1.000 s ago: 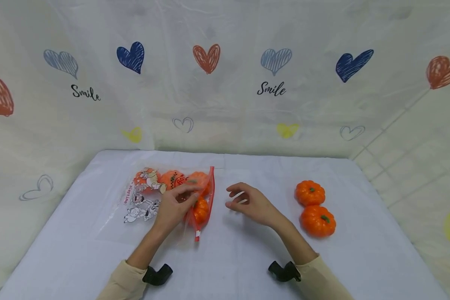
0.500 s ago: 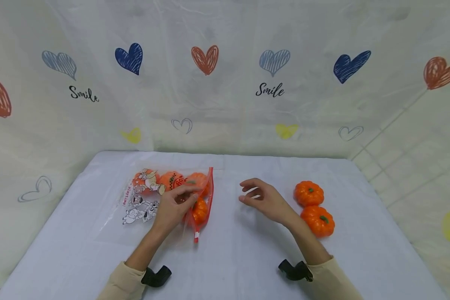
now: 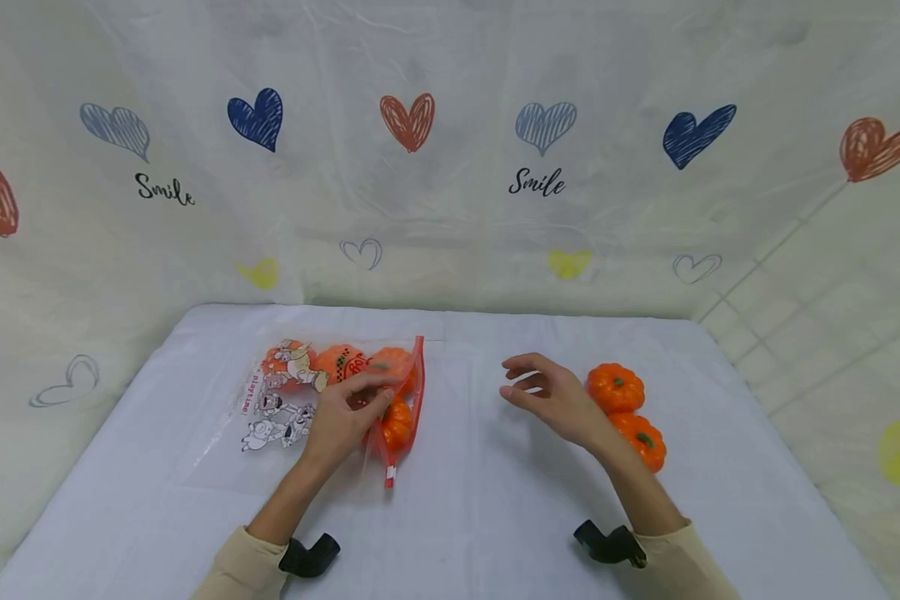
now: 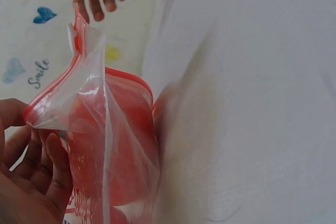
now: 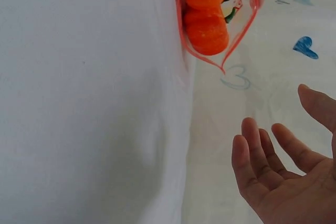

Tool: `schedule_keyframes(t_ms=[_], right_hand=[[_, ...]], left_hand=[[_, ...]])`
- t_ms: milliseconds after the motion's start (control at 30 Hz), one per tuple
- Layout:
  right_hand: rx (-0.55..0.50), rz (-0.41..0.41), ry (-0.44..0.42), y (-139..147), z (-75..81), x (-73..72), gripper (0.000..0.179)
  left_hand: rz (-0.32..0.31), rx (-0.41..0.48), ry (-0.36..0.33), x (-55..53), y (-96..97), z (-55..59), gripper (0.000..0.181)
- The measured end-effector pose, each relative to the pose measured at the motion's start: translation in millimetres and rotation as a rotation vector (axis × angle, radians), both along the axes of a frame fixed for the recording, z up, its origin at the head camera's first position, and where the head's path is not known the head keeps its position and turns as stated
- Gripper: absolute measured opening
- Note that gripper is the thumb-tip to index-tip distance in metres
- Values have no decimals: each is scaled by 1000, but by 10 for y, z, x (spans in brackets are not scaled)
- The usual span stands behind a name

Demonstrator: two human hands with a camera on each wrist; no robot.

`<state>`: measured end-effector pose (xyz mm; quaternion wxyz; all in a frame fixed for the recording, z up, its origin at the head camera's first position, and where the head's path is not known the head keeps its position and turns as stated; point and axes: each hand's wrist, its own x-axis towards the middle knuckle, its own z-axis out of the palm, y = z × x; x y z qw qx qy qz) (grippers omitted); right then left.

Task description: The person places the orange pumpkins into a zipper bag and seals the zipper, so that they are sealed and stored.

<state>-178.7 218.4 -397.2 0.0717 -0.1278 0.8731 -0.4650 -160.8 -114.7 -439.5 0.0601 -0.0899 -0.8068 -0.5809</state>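
Observation:
My left hand pinches the upper edge of a clear zip bag with a red zipper rim, keeping its mouth parted. Several small orange toy pumpkins with green stems lie inside, partly covered by the hand and the bag's print. In the right wrist view the red-rimmed mouth gapes around two pumpkins. My right hand hovers over the table with loosely bent fingers and nothing in them. Just right of it sit two more pumpkins, one farther back and one nearer, the latter partly hidden by the wrist.
A white cloth covers the table. Behind it hangs a pale curtain printed with hearts and "Smile" lettering. Black camera mounts sit at both wrists.
My right hand has moved right, away from the bag mouth and toward the two loose pumpkins, its forearm now overlapping the nearer one. The left hand keeps its hold on the bag.

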Motion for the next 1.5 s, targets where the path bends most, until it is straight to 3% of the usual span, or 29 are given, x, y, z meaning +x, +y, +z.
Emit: schedule_keyframes(t_ms=[133, 400, 900, 1233, 1500], right_hand=[[9, -34, -34, 74, 27, 23, 49], [-4, -28, 22, 241, 102, 22, 45], [63, -57, -9, 543, 177, 66, 47], [97, -25, -6, 812, 186, 97, 42], [117, -6, -42, 1111, 292, 135, 48]], left_hand=[[3, 1, -9, -1, 0, -3, 22], [-4, 3, -11, -12, -7, -17, 22], [-2, -2, -18, -5, -9, -2, 22], [-6, -1, -31, -1, -10, -18, 23], [-9, -11, -20, -6, -15, -17, 23]])
